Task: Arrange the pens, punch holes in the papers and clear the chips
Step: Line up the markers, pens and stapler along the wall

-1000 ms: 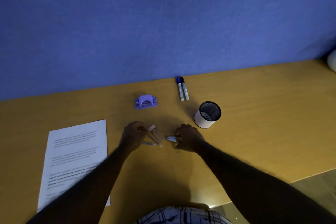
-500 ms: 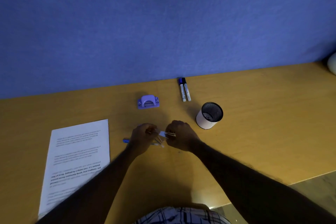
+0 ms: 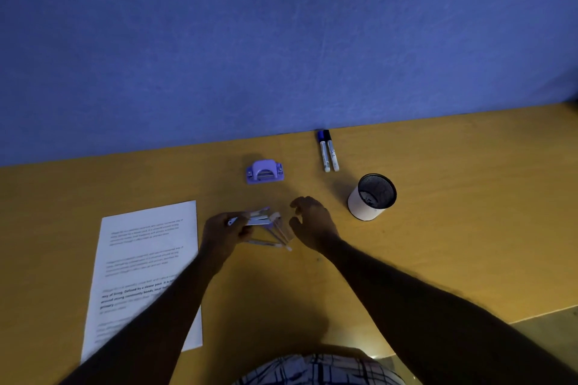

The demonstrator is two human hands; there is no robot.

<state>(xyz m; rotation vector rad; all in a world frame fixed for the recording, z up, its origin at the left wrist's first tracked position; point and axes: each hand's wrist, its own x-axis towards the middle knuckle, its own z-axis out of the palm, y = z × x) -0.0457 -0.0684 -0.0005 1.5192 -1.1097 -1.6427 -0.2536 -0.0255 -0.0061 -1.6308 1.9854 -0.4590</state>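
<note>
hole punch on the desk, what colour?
Pale purple. The hole punch shows best in the head view.

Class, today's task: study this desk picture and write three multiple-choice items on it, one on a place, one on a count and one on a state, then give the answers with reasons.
1. Where is the purple hole punch? A on the floor; B on the desk, near the blue wall; C on a shelf.
2. How many markers lie side by side? A two; B three; C five.
3. Of the left hand and the right hand, which grips the pens? A both; B the right; C the left.

Answers:
1 B: it sits on the desk with nothing touching it.
2 A: there is one blue-capped marker and one black-capped.
3 C: its fingers curl round the bunch, while the right hand is open and empty.
</note>
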